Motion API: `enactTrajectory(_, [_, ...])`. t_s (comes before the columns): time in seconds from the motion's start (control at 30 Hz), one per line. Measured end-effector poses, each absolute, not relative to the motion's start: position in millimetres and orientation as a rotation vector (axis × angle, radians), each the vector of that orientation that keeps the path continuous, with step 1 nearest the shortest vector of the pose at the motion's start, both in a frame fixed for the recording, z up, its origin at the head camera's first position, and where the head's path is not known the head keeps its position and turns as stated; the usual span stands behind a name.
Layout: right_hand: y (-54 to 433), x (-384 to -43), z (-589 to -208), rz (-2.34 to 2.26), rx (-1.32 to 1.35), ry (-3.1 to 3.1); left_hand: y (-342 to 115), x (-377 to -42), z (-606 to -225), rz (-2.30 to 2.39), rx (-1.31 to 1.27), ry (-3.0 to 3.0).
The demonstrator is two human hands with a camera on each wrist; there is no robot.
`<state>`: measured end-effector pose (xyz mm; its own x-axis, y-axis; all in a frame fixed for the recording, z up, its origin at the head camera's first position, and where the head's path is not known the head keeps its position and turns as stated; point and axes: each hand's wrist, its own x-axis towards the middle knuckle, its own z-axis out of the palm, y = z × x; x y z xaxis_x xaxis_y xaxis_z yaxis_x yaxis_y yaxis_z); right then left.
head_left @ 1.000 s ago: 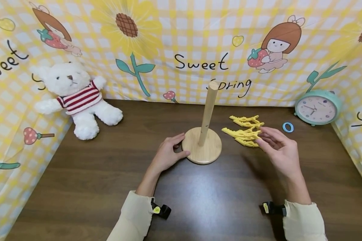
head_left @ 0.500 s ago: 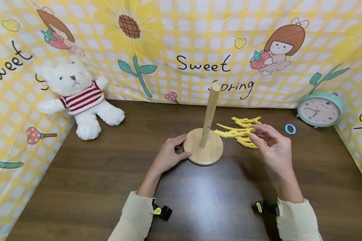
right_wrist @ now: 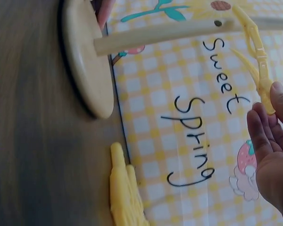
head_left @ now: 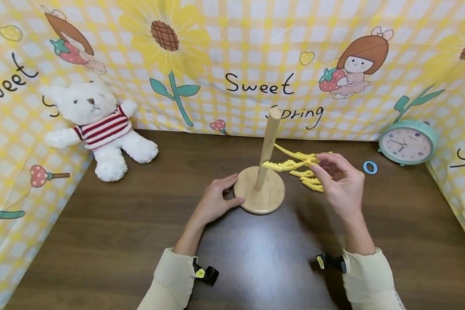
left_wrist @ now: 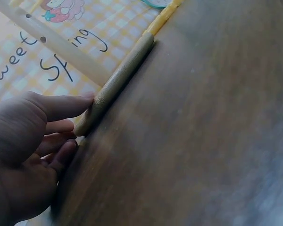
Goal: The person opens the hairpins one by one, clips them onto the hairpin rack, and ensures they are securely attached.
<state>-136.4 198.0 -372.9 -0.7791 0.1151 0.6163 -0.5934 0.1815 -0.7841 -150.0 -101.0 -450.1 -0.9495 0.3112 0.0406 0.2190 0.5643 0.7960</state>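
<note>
My right hand (head_left: 339, 185) pinches the handle end of a yellow alligator hair clip (head_left: 283, 166), its two long arms spread apart. The clip is raised beside the post (head_left: 270, 142) of a round-based wooden stand (head_left: 267, 200). One clip arm overlaps the post in the right wrist view; whether they touch I cannot tell. My left hand (head_left: 215, 199) grips the left edge of the stand's base, thumb on top, as the left wrist view shows. Several more yellow hair clips (head_left: 311, 184) lie on the table right of the stand, partly hidden by my right hand.
A blue ring (head_left: 370, 167) lies right of the clips, with a mint-green alarm clock (head_left: 407, 142) behind it. A white teddy bear (head_left: 104, 129) in a striped shirt sits at the back left. Patterned cloth (head_left: 201, 26) walls in the brown table (head_left: 120, 228).
My right hand has picked up a hair clip from the pile, squeezed it so its arms spread, and carried it left and up to the post. My left hand has stayed on the base.
</note>
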Motion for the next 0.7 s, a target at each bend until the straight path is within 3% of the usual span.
enactTrajectory(0.7, [154, -143, -351, 1.658, 0.438, -1.926, -106, -147, -453, 1.251, 0.551, 2.703])
